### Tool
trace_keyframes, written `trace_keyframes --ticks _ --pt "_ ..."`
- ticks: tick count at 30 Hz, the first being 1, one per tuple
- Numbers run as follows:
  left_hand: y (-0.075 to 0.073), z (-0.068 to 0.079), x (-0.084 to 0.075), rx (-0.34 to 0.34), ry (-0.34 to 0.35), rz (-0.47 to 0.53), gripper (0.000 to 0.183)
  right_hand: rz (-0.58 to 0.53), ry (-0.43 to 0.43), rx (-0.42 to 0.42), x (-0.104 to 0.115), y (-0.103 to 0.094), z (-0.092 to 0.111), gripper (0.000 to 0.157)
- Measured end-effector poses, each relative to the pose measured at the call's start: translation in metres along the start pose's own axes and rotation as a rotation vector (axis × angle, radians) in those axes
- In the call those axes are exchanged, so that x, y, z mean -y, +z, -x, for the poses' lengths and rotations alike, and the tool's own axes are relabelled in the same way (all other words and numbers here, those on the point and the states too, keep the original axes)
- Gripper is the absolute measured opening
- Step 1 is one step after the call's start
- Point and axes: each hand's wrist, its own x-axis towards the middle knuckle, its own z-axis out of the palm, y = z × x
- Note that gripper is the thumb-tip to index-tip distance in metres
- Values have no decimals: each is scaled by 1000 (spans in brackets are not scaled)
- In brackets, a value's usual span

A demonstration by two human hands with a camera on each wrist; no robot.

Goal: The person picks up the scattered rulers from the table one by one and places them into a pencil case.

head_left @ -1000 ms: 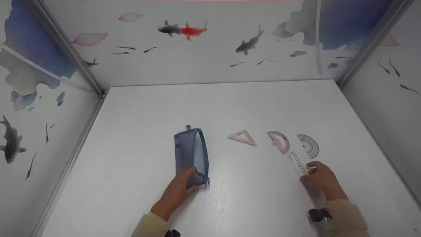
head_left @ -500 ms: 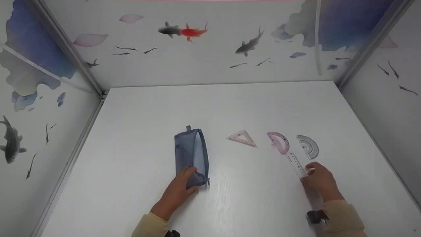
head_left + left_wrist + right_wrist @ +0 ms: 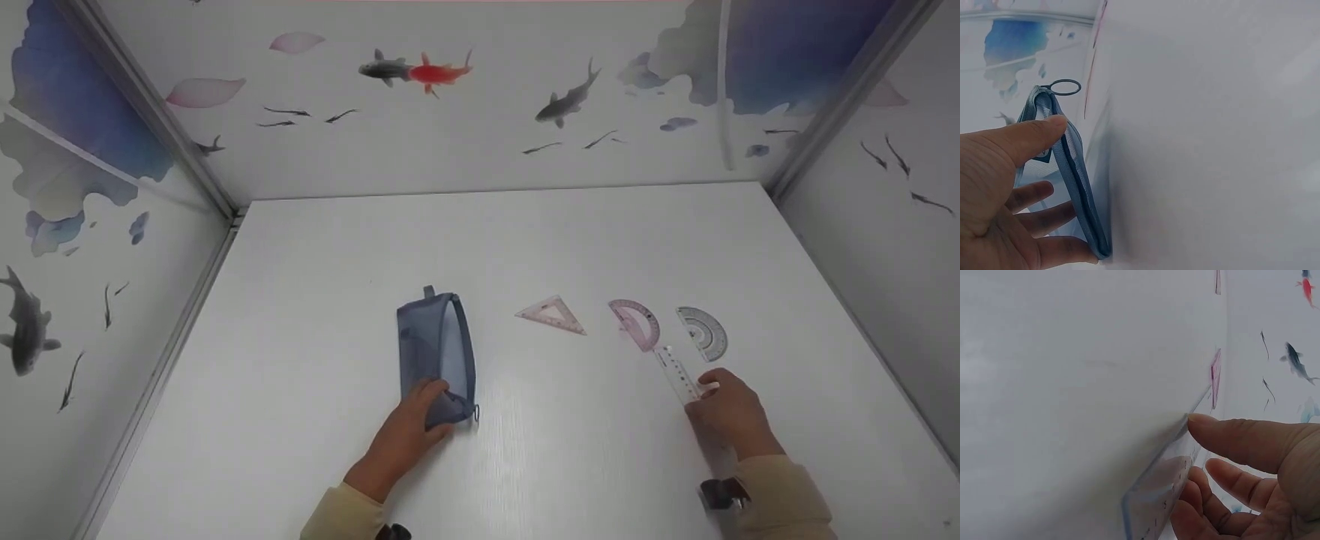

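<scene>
A blue-grey translucent pencil case (image 3: 421,341) lies on the white table in the head view, its zip parted along the right side. My left hand (image 3: 405,427) grips its near end; in the left wrist view the thumb lies over the zip opening, beside a round pull ring, and the fingers spread along the other side. Over to the right, my right hand (image 3: 733,414) pinches the near part of a clear ruler (image 3: 676,373). In the right wrist view the thumb tip presses the long edge of the ruler (image 3: 1157,484), with the fingers curled at the opposite edge.
Just beyond the ruler's far end lies a pink protractor (image 3: 649,318). A clear protractor (image 3: 711,330) sits right of it, and a pinkish set square (image 3: 531,313) lies between it and the pencil case. Walls printed with fish (image 3: 566,101) border the table at back and sides.
My right hand and sleeve have shifted very slightly left at the ruler. The left hand, pencil case and other drawing tools keep their places.
</scene>
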Motion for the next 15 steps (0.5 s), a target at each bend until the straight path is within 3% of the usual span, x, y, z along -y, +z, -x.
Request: trace_keyframes --ticks 15 --pt "2 0 3 -2 12 4 60 -7 -21 17 1 -1 1 60"
